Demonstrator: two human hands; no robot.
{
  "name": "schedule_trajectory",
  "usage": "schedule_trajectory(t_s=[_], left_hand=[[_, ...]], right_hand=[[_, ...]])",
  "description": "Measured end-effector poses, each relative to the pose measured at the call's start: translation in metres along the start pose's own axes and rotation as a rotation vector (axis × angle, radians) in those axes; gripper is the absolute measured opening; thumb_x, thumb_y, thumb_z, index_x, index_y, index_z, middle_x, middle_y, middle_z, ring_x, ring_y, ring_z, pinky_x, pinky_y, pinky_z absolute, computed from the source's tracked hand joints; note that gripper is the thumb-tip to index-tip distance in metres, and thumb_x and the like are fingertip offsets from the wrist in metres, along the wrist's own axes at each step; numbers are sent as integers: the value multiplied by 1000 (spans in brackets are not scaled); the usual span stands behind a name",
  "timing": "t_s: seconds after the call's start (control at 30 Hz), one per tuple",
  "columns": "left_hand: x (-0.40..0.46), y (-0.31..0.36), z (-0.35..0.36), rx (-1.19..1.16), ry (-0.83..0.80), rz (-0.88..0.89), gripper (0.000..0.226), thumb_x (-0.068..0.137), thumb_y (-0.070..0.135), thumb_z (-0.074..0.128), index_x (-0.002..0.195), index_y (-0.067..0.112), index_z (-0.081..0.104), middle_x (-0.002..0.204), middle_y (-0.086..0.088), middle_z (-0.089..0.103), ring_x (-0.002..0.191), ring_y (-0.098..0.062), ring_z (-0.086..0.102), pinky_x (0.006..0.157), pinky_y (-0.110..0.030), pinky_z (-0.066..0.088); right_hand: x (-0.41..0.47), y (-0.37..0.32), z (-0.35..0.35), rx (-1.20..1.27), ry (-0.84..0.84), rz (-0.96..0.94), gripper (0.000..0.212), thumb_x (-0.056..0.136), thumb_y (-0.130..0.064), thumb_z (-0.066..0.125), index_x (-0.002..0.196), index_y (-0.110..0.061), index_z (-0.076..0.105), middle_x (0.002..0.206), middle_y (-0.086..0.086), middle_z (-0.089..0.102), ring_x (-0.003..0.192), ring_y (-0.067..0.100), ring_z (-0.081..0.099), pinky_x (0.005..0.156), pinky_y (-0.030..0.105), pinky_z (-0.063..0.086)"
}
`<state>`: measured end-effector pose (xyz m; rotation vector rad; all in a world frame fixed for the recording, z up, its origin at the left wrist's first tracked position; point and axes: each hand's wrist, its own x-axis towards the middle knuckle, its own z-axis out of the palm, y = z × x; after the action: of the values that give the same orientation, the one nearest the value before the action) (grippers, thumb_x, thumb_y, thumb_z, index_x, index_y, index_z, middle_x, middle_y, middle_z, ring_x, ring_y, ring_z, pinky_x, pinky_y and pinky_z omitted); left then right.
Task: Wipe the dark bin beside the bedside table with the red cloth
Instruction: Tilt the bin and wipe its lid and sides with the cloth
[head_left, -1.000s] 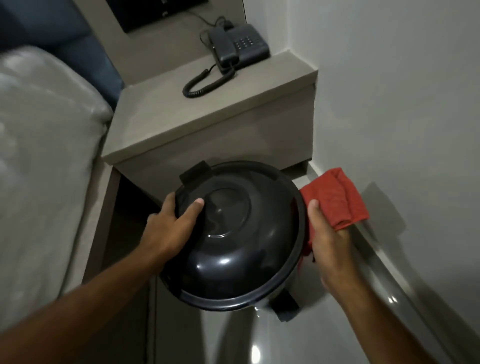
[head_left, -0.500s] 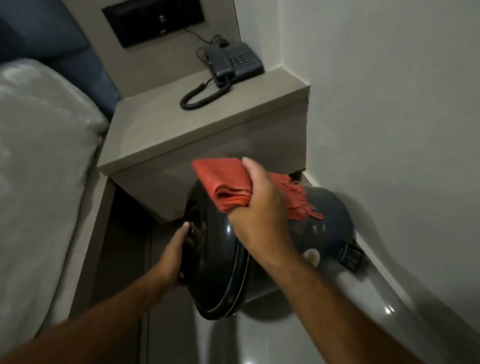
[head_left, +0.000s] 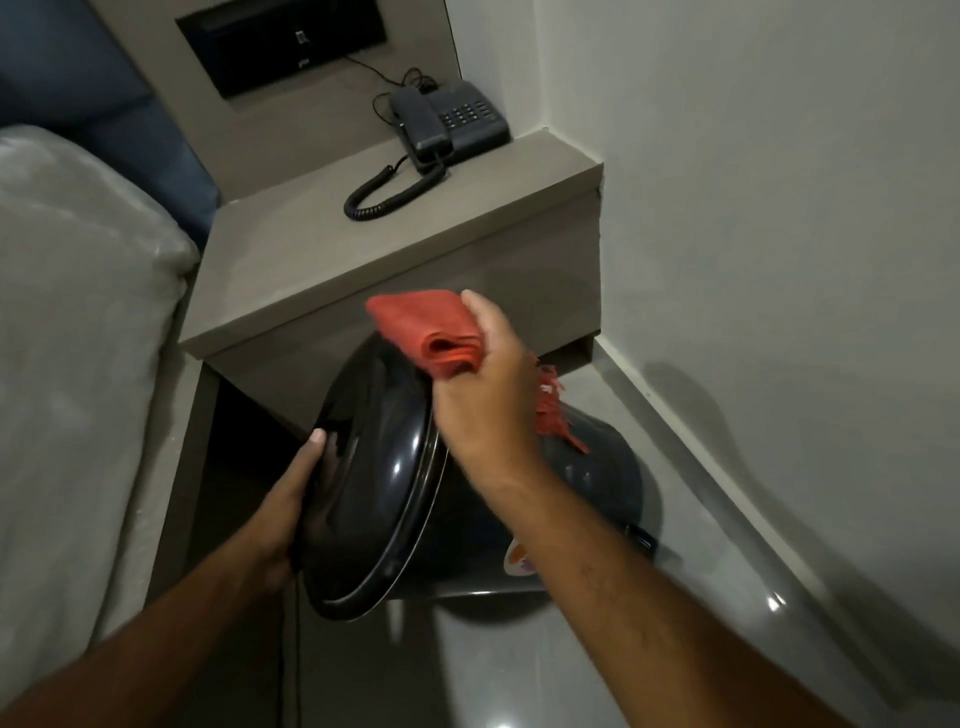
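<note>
Now | bin (head_left: 597, 483) tilted on floor (head_left: 701, 597) beside bedside table (head_left: 322, 270) | left hand (head_left: 291, 509) grips its lid (head_left: 374, 467) | right hand (head_left: 488, 384) clutches red cloth (head_left: 426, 327) on top | phone (head_left: 447, 124) behind, bed (head_left: 78, 338) left.

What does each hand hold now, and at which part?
The left hand grips the tilted dark bin at the edge of its lid. The right hand holds the folded red cloth, bunched in its fingers.
</note>
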<state>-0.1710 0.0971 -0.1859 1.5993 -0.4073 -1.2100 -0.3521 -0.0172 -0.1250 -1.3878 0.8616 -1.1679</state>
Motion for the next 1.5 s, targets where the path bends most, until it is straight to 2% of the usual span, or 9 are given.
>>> schedule_trajectory(t_s=[0.33, 0.47, 0.6, 0.67, 0.9, 1.0, 1.1, 1.3, 1.5], left_hand=[[16, 2, -10, 3, 23, -36, 64, 80, 60, 55, 123, 13, 67, 118, -20, 71, 105, -37, 69, 84, -46, 55], [19, 0, -13, 26, 31, -28, 61, 75, 58, 58, 115, 14, 72, 115, -21, 72, 102, -37, 70, 84, -47, 54], [21, 0, -16, 11, 44, -56, 51, 75, 61, 60, 100, 21, 79, 109, -18, 75, 98, -34, 72, 77, -46, 57], [22, -1, -17, 17, 50, -49, 51, 75, 61, 60, 102, 21, 78, 111, -17, 74, 99, -34, 72, 75, -44, 59], [23, -5, -22, -52, 10, -81, 67, 73, 63, 71, 122, 17, 68, 127, -19, 67, 114, -38, 65, 93, -51, 52], [21, -11, -17, -96, 6, -104, 71, 71, 63, 75, 125, 17, 67, 129, -19, 66, 116, -37, 64, 98, -54, 49], [20, -15, -15, -66, 12, -65, 62, 76, 63, 67, 118, 18, 71, 121, -19, 70, 106, -35, 70, 83, -47, 59], [21, 2, -18, -35, 65, -13, 49, 79, 54, 63, 113, 20, 73, 118, -15, 72, 107, -35, 69, 88, -51, 53], [22, 5, -18, -48, 72, -12, 45, 77, 54, 64, 108, 22, 76, 115, -12, 74, 102, -31, 72, 78, -45, 57]], right_hand=[[8, 35, -140, 237, 481, 175, 13, 89, -48, 61, 80, -52, 70, 88, -23, 72, 88, -6, 68, 86, 28, 56], [-17, 44, -105, 11, 188, 181, 21, 87, -72, 44, 80, -64, 62, 66, -7, 64, 59, -13, 61, 48, 12, 51], [-34, 58, -36, -380, -102, -98, 51, 90, -76, 25, 138, -58, 30, 141, -11, 48, 134, 12, 39, 111, 45, 32], [-30, 77, -31, -445, -43, -169, 52, 96, -69, 24, 143, -47, 23, 143, -14, 33, 137, 21, 30, 110, 56, 25], [-17, 136, -111, -508, 136, 604, 92, 77, -83, 14, 138, -22, 46, 132, 16, 53, 126, 35, 48, 106, 55, 39], [-46, 87, -51, -321, 93, 194, 55, 89, -78, 19, 141, -60, 26, 151, -19, 33, 143, 26, 31, 109, 48, 35], [-84, 63, 14, -298, 64, -143, 57, 100, -63, 17, 154, -46, 6, 162, -29, -4, 151, 11, -10, 111, 56, 8], [-63, 126, -67, -329, 271, 673, 84, 82, -81, 22, 153, -38, 11, 159, 13, 26, 143, 35, 29, 112, 56, 32], [41, 64, -31, -57, -208, 414, 87, 77, -88, 17, 118, -24, 59, 108, 2, 58, 86, 3, 49, 71, 28, 39]])
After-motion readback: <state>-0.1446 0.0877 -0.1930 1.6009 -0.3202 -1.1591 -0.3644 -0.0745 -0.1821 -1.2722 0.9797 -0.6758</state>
